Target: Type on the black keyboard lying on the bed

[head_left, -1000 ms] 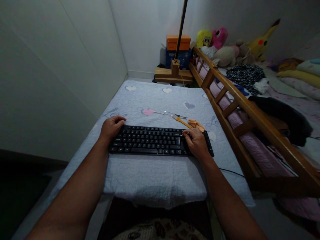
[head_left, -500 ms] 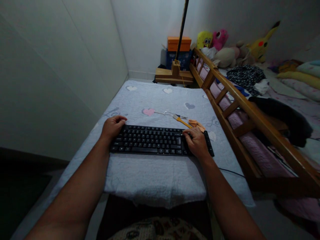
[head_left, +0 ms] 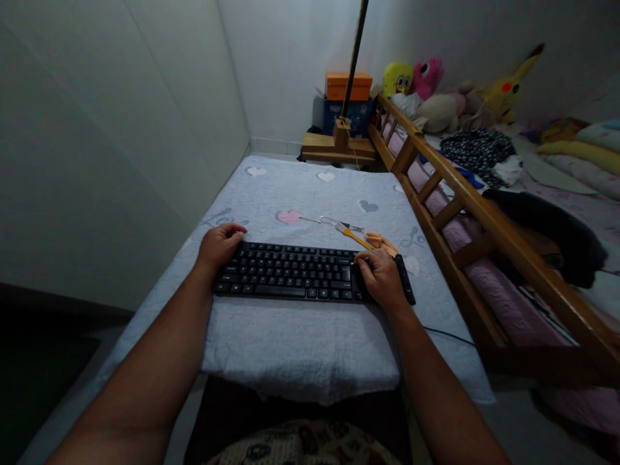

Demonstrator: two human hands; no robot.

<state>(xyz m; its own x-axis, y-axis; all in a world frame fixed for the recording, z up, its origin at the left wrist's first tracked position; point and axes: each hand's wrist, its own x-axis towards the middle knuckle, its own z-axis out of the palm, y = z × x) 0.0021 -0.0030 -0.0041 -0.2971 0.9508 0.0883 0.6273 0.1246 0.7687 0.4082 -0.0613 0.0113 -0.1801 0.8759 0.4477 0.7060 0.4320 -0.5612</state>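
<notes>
Black keyboard: lay beneath your right hand, one end at your left hand; closure of either grip could not be told.

Keyboard on the cloth, brush behind its right half, bed rail to the right.

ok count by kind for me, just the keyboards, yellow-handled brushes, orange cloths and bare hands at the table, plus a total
black keyboard: 1
yellow-handled brush: 1
orange cloth: 1
bare hands, left hand and right hand: 2
total: 5
</notes>
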